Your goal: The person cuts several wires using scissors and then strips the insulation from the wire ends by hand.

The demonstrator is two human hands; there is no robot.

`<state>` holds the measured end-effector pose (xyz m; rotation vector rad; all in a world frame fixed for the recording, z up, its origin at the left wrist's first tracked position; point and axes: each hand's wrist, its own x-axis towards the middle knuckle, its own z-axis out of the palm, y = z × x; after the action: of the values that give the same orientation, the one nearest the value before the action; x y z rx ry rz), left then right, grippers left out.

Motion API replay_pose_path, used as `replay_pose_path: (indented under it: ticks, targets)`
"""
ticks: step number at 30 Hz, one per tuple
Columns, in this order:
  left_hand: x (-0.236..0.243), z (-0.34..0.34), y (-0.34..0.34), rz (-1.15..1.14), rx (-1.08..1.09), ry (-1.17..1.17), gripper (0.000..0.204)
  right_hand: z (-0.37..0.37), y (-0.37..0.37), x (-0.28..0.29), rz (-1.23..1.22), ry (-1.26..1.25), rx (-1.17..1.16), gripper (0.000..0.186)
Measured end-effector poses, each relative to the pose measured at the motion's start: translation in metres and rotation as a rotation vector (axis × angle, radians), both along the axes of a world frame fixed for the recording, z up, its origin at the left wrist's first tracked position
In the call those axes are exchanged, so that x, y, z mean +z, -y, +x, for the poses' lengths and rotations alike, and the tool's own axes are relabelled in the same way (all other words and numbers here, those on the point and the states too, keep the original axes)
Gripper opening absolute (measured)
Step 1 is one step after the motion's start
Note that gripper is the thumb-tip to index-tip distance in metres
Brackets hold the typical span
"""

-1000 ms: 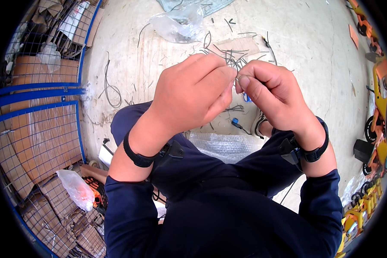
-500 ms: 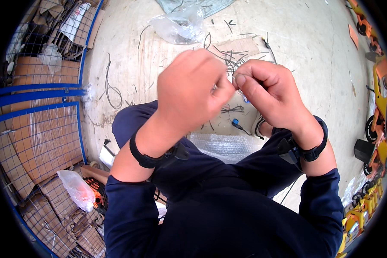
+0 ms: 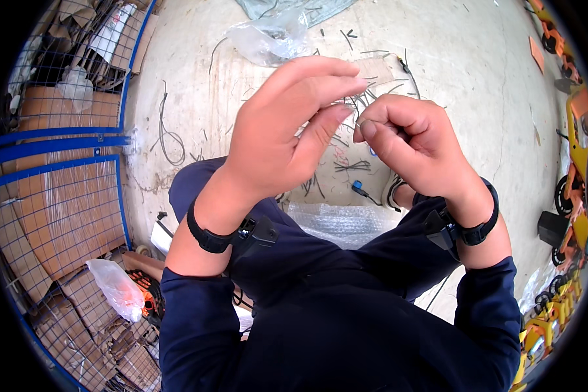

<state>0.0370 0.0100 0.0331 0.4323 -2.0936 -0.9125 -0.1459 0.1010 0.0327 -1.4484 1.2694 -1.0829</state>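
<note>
My left hand (image 3: 284, 124) is raised over the floor with its fingers stretched out and the thumb apart, and I see nothing held in it. Close to its fingertips, my right hand (image 3: 418, 140) is closed in a pinch, thumb against forefinger. Whatever lies in that pinch is too small or too hidden to name. Beneath both hands, short dark pieces of cable (image 3: 353, 166) lie scattered on the floor, partly covered by my hands. A blue connector (image 3: 358, 186) on a black lead rests near my foot.
Bubble wrap (image 3: 336, 219) lies between my legs. Beyond my hands are a clear plastic bag (image 3: 271, 42) and a flat cardboard piece (image 3: 375, 68). A blue mesh cage (image 3: 59, 147) with cardboard stands at left, yellow and orange wheeled machines (image 3: 575, 137) at right. A looped cable (image 3: 170, 147) lies left.
My left hand has opened from a closed grip, its fingers stretching out, and has drawn slightly left and away from the right hand. The right hand keeps its pinch nearly in place.
</note>
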Motion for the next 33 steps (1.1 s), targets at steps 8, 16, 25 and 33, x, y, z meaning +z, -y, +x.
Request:
replay_pose_path:
  ticks: [8,16,25,33]
  targets:
    - [-0.004,0.010,0.008,0.042,-0.040,0.208,0.014,0.001,0.002,0.000,-0.179,-0.258,-0.138,0.007]
    - [-0.001,0.009,0.004,-0.179,-0.001,0.120,0.018,-0.007,0.004,0.000,0.180,0.229,-0.026,0.016]
    - [-0.002,0.008,0.005,-0.342,0.000,0.067,0.025,-0.011,0.007,0.004,0.381,0.349,0.048,0.014]
    - [-0.001,0.008,0.004,-0.356,-0.003,0.014,0.027,-0.008,0.006,0.016,0.414,0.452,0.040,0.011]
